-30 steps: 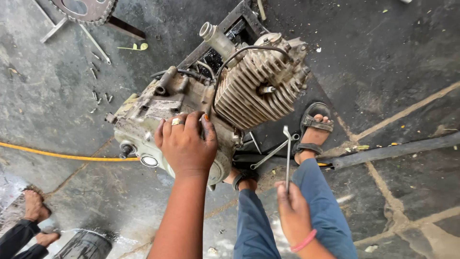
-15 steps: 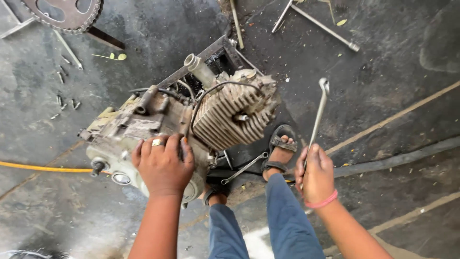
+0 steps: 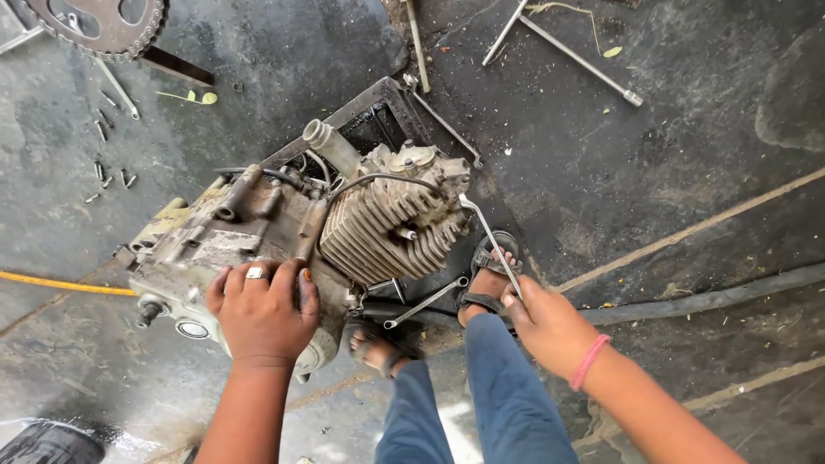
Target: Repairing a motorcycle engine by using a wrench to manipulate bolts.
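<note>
We look straight down from our own head, one view only, with nothing to share with a second. The camera faces the dark, oil-stained concrete floor (image 3: 687,172) and sits close enough that our forearms enter from the near edge. The grimy grey finned metal engine (image 3: 378,228) fills the centre-left, our left hand (image 3: 262,314) near-left, our right hand (image 3: 550,326) near-right. At the far left corner we catch the toothed steel sprocket (image 3: 94,26).

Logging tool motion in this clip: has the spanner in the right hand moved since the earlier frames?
Yes. The spanner in the right hand was held apart from the engine; now its head has swung left and touches the finned cylinder.
</note>
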